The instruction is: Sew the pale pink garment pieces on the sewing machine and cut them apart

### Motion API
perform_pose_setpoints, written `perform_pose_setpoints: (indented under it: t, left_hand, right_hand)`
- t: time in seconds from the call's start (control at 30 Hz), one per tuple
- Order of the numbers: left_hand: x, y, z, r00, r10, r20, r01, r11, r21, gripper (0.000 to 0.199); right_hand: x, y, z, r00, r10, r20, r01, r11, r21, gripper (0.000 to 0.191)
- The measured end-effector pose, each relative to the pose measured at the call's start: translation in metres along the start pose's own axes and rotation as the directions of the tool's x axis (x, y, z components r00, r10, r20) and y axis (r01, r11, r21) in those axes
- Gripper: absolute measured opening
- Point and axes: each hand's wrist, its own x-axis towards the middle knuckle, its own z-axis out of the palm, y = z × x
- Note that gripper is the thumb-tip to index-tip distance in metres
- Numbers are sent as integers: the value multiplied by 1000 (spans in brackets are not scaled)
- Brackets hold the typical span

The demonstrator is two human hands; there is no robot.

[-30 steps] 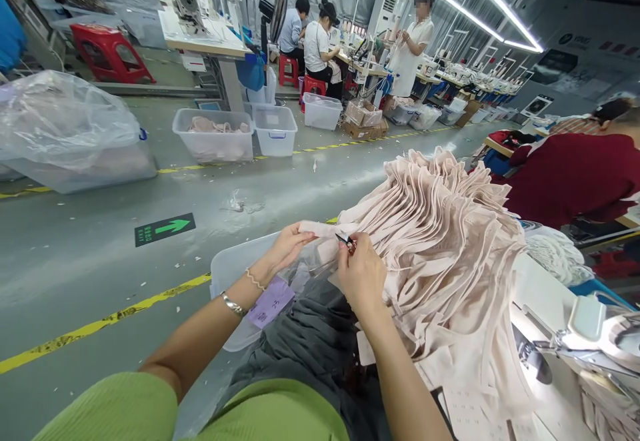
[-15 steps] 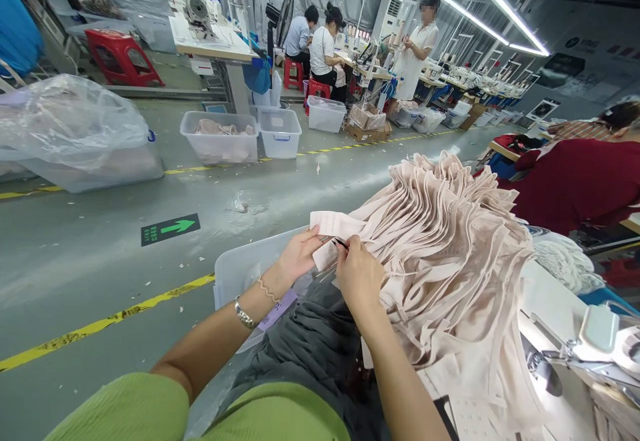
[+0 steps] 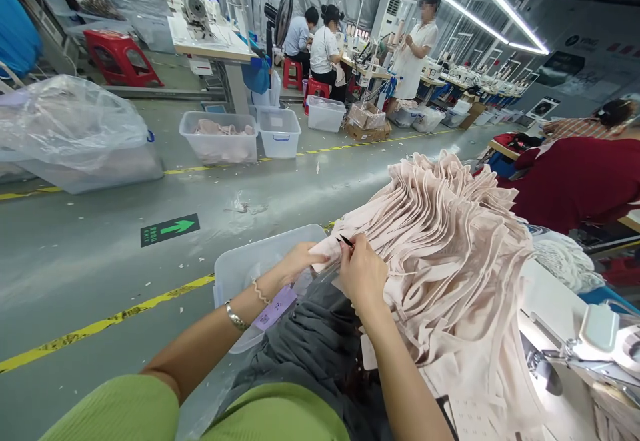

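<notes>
My left hand (image 3: 297, 261) pinches the end of a pale pink fabric band (image 3: 326, 247), its fingers partly behind the cloth. The band leads into a thick heap of matching pale pink garments (image 3: 445, 247), layered side by side on my right. In my right hand (image 3: 365, 274) are small black thread snips (image 3: 346, 241), their dark tips pointing up and left beside the band. Whether the blades touch the cloth I cannot tell. Below my left hand stands a clear plastic bin (image 3: 235, 254), with a purple paper label (image 3: 275, 306) near my wrist.
A sewing machine (image 3: 600, 334) is at the lower right, near a bundle of white cord (image 3: 565, 261). A person in a dark red top (image 3: 575, 181) sits close on the right. Across the aisle are plastic bins (image 3: 220, 144), a red stool (image 3: 120, 57) and people at sewing tables.
My left hand has turned and lowered the band, which lay flat with two ends showing and is now gathered in my fingers. The snips have shifted slightly and remain in my right hand.
</notes>
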Motion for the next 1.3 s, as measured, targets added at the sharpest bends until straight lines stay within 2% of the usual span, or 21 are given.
perform_pose_setpoints:
  t: [0.13,0.27,0.33,0.47,0.6,0.7,0.77,0.8,0.9,0.97,1.13,1.3]
  left_hand:
    - [6,17,2,993,110,-46,-116,978,-173,24]
    - [2,28,17,989,102,110,-42,892,-449,38]
    - [-1,28,22,987,106,121,-30,861,-508,39]
    - [-2,23,25,992,107,62,-62,863,-501,36]
    - [-5,16,21,985,120,121,-63,915,-398,38]
    - [-5,12,15,991,119,54,-112,987,-113,39]
    - [-3,11,9,996,82,-25,-80,993,87,32]
    - [-1,12,6,996,65,-53,-58,989,136,28]
    - [5,17,2,995,49,-92,-43,997,66,16]
    - [7,20,6,997,18,-74,-21,999,-45,18]
    - [1,23,23,998,-48,28,56,922,-384,29]
    - [-5,19,27,994,-77,82,105,907,-409,31]
  right_hand:
    - [-9,2,-3,997,-12,-81,18,997,76,15]
    - [-10,-3,-5,997,-26,-66,27,999,19,15]
    - [-8,-5,-5,999,-11,-50,10,1000,-17,16]
    - [0,-8,-5,999,31,-22,-33,997,-63,17]
    - [8,-7,-4,998,43,48,-38,994,-100,17]
    - [8,-3,-2,997,54,52,-49,994,-98,18]
    - [4,0,0,998,62,23,-61,996,-70,18]
    - [1,2,1,998,58,-4,-59,997,-46,18]
    - [-9,4,3,995,20,-95,-16,999,37,17]
    - [-15,3,3,994,-9,-111,16,998,60,16]
    - [-16,-4,-1,1000,7,4,-7,1000,-10,15]
    - [-6,-8,-2,998,22,66,-17,997,-75,17]
